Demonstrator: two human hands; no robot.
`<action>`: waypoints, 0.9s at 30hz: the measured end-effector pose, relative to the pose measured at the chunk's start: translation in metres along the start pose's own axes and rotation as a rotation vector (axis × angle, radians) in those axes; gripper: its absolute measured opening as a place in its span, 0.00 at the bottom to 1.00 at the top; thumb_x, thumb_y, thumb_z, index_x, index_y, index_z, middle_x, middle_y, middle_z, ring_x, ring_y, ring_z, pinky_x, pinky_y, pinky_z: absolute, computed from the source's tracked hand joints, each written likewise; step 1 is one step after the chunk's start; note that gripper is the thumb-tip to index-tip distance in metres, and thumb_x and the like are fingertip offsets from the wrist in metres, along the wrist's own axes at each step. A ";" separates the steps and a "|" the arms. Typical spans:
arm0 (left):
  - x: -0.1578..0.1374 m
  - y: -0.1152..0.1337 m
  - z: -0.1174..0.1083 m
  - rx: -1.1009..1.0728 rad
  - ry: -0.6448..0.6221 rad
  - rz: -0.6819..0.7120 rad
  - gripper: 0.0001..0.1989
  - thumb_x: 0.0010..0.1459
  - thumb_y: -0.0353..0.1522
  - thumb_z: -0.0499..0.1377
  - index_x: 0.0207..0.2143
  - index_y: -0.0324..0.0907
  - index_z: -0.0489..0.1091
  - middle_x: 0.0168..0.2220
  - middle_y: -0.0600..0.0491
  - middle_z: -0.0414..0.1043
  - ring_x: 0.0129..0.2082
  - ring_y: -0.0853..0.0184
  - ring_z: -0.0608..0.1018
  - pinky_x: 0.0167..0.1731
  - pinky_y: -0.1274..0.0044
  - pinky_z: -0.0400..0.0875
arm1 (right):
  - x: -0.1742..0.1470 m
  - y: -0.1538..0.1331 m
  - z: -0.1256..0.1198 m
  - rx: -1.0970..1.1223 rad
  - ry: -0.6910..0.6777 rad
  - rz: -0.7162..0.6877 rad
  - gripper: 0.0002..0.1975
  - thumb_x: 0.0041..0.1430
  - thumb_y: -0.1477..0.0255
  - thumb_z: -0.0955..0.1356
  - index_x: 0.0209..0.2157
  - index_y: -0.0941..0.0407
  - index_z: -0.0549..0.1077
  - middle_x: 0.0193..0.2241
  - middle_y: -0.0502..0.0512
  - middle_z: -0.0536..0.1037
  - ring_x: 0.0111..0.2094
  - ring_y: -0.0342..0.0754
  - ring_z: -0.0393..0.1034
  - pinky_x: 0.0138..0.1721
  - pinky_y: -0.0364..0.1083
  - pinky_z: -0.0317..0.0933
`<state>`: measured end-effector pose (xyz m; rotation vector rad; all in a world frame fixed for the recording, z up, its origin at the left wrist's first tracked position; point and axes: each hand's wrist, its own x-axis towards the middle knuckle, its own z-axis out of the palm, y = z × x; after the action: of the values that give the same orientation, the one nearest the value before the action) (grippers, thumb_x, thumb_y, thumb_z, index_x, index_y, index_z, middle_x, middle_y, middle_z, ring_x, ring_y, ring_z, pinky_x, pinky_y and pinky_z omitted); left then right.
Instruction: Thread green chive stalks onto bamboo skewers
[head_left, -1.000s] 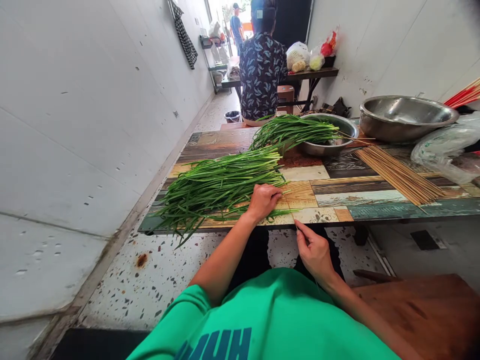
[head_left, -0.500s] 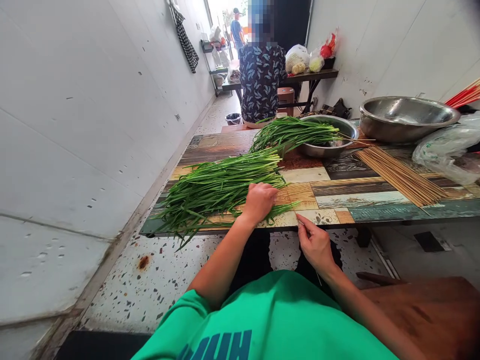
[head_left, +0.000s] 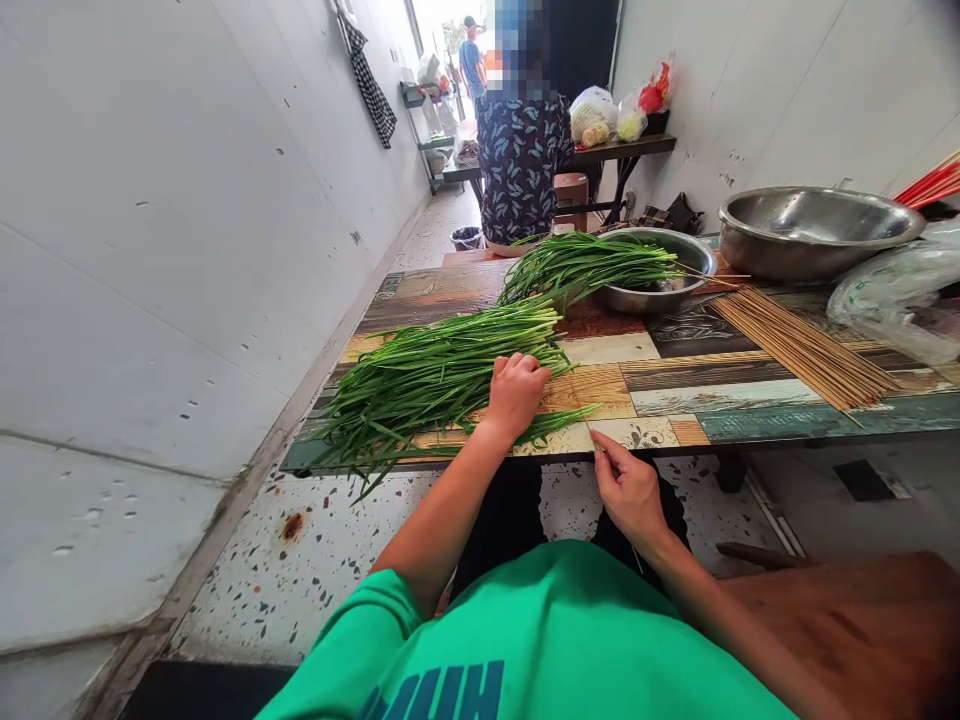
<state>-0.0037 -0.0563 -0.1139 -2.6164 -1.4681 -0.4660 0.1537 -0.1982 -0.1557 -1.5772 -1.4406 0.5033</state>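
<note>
On the near left of the table lies a broad pile of garlic chives, its pale stem ends pointing right. My left hand is at those stem ends with curled fingers; the fingertips are hidden, and they seem closed on chive stems. A few separate chives lie at the table's near edge, below that hand. My right hand pinches a thin bamboo skewer just off the edge. Its tip points toward the separate chives, and its tail shows below the palm.
A second bunch of chives rests over a metal bowl. Loose bamboo skewers lie to the right, near a large steel basin and a plastic bag. A person in a patterned shirt sits beyond the table.
My left hand has shifted slightly up and left, closer against the stem ends of the pile. My right hand and the skewer have hardly moved.
</note>
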 end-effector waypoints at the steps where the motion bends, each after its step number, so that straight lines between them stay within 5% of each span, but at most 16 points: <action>1: 0.002 0.000 0.000 0.010 -0.013 0.002 0.12 0.63 0.31 0.52 0.38 0.47 0.76 0.39 0.47 0.71 0.44 0.59 0.68 0.44 0.66 0.56 | 0.000 0.001 0.000 -0.001 0.003 -0.003 0.19 0.61 0.69 0.62 0.48 0.61 0.77 0.40 0.61 0.81 0.36 0.52 0.78 0.38 0.47 0.72; 11: 0.016 0.005 0.002 -0.130 -0.030 -0.146 0.06 0.58 0.33 0.59 0.33 0.44 0.76 0.41 0.48 0.72 0.47 0.58 0.68 0.45 0.66 0.56 | -0.001 0.003 0.001 0.005 0.014 -0.026 0.19 0.60 0.70 0.62 0.48 0.61 0.77 0.36 0.59 0.82 0.38 0.52 0.78 0.37 0.46 0.72; 20: 0.006 0.013 -0.002 -0.164 0.064 -0.079 0.13 0.64 0.34 0.52 0.35 0.44 0.76 0.42 0.48 0.74 0.46 0.59 0.69 0.44 0.67 0.56 | -0.005 0.002 0.001 0.008 0.022 -0.030 0.19 0.61 0.70 0.62 0.47 0.61 0.77 0.36 0.61 0.82 0.34 0.51 0.78 0.34 0.45 0.71; 27: 0.006 0.014 0.005 -0.195 0.021 -0.089 0.12 0.63 0.34 0.52 0.35 0.41 0.76 0.37 0.49 0.76 0.42 0.60 0.72 0.41 0.69 0.57 | -0.005 -0.001 -0.001 0.009 0.008 -0.025 0.18 0.61 0.71 0.62 0.48 0.60 0.77 0.33 0.58 0.82 0.32 0.50 0.78 0.33 0.45 0.71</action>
<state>0.0119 -0.0578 -0.1161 -2.6889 -1.6132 -0.6767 0.1524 -0.2033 -0.1559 -1.5506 -1.4490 0.4874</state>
